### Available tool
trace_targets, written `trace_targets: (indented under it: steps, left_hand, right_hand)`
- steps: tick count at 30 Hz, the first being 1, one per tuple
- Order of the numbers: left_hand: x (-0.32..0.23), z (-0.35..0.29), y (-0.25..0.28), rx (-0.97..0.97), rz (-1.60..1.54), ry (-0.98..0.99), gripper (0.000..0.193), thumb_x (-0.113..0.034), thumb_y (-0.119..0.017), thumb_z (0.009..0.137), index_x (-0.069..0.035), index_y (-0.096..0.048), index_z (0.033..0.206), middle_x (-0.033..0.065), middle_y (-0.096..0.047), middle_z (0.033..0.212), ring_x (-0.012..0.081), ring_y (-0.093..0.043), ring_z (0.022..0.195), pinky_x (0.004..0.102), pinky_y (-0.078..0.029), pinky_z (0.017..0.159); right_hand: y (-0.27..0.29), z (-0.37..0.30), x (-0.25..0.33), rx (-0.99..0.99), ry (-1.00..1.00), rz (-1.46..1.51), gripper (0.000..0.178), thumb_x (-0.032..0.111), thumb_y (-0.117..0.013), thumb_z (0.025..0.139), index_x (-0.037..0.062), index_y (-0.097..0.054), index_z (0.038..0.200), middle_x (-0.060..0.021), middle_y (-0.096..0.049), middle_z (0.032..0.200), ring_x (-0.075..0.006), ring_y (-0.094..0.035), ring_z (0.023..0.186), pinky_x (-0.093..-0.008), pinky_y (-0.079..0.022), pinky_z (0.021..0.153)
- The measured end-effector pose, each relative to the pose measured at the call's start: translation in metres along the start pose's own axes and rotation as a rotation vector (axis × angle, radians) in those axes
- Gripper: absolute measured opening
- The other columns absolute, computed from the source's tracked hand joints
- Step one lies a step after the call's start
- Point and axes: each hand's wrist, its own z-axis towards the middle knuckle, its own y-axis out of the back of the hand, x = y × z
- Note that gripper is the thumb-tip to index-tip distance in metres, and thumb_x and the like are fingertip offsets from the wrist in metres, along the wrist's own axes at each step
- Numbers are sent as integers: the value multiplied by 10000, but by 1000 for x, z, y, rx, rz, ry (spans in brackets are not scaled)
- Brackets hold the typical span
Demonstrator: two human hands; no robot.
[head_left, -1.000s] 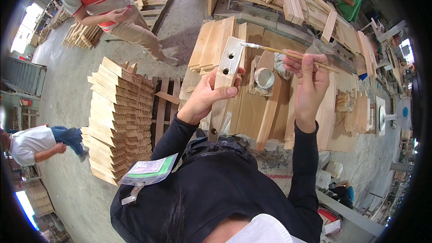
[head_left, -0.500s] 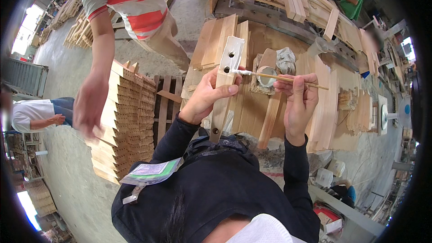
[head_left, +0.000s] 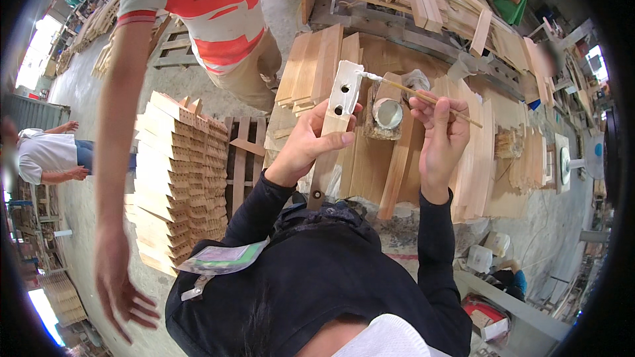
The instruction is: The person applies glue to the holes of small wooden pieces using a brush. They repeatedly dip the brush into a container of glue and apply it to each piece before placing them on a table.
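Well to the left of the left hand, a co-worker's bare arm (head_left: 122, 152) hangs down with the fingers loosely spread. Nearer that hand's left side rises a stack of pale, stepped wooden pieces (head_left: 182, 185), then a slatted pallet (head_left: 242, 172). The left hand (head_left: 305, 144) grips a wooden bar (head_left: 336, 122), thumb across its near face; above the hand, the bar's upper end is coated white and has two dark holes, while the lower end runs down below the palm. Between the hands sits a round cup (head_left: 387, 128) of white paste. Just above the cup passes a thin stick (head_left: 397, 84), its white-smeared tip at the coated end's right edge. The right hand (head_left: 442, 142) pinches the stick between thumb and fingers. Pale boards (head_left: 475, 165) lie just right of that hand; a fan (head_left: 583, 164) stands farther right.
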Motion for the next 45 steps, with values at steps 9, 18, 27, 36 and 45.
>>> trace_targets:
  steps: [9, 18, 27, 36, 45]
  left_hand:
    - [3, 2, 4, -7, 44, -21, 606, -257, -771, 748, -17, -514, 1242, 14, -596, 1012, 100, -564, 918, 273, -455, 836]
    - [7, 5, 10, -17, -3, -17, 484, -145, -731, 812, -40, -538, 1242, -12, -613, 1015, 73, -567, 913, 247, -454, 818]
    - [11, -8, 31, -186, 225, 26, 412, -93, -681, 808, 6, -562, 1189, 32, -612, 989, 105, -576, 870, 257, -452, 800]
    - [23, -31, 45, -111, 51, 78, 440, -153, -715, 811, -22, -564, 1203, -2, -582, 888, 71, -515, 775, 236, -421, 726]
    - [36, -48, 59, -82, 87, 191, 481, -158, -729, 803, -30, -551, 1231, -20, -576, 896, 70, -523, 808, 235, -422, 737]
  right_hand:
    - [8, -20, 6, 100, -19, -34, 140, 173, -485, 992, 40, -443, 974, -223, -661, 1026, -241, -689, 867, -298, -567, 741]
    - [14, -23, 3, 5, -169, 112, 141, 186, -515, 983, 59, -478, 934, -175, -682, 977, -224, -694, 827, -280, -553, 678]
    - [103, 0, -51, -232, 14, -465, 123, 136, -587, 944, 15, -588, 924, -129, -688, 866, -165, -686, 754, -235, -537, 620]
    - [106, 0, -108, -51, 81, -1056, 190, 230, -662, 890, 56, -634, 818, -102, -656, 701, -164, -638, 608, -293, -466, 547]
    - [110, -2, -101, 346, 164, -1290, 188, 267, -577, 897, 120, -689, 931, -85, -688, 895, -277, -656, 795, -358, -516, 674]
